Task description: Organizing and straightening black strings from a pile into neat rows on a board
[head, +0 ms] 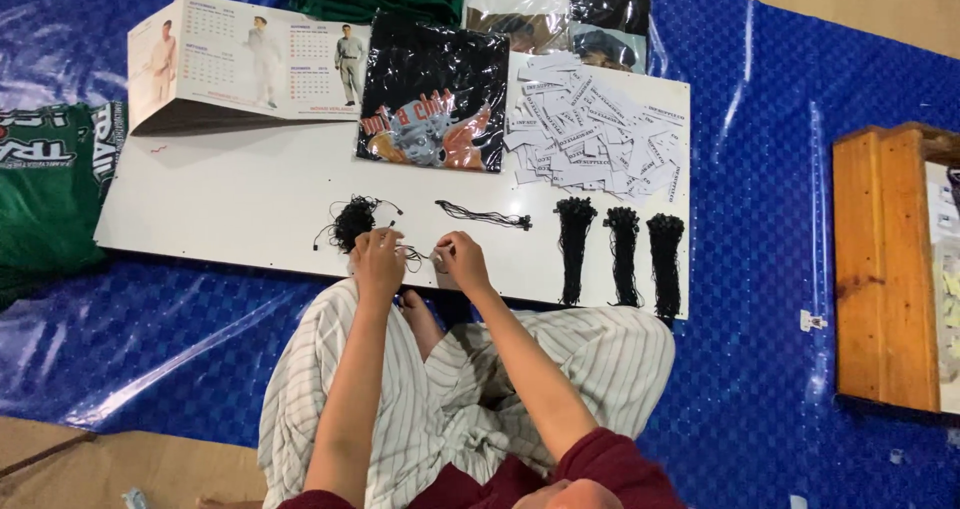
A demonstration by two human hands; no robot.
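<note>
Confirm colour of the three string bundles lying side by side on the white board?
Black, all three string bundles, on the white flat board. Head view, the only one, shows them clearly.

A glossy blue plastic tarpaulin [790, 269] with a quilted pattern covers most of the floor. Bare tan floor [60, 464] shows at near left and far right. A wooden crate [885, 269] stands right.

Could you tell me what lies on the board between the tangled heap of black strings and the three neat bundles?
In the head view, a small flat bunch of strings lies between the heap and the bundles on the white board.
</note>
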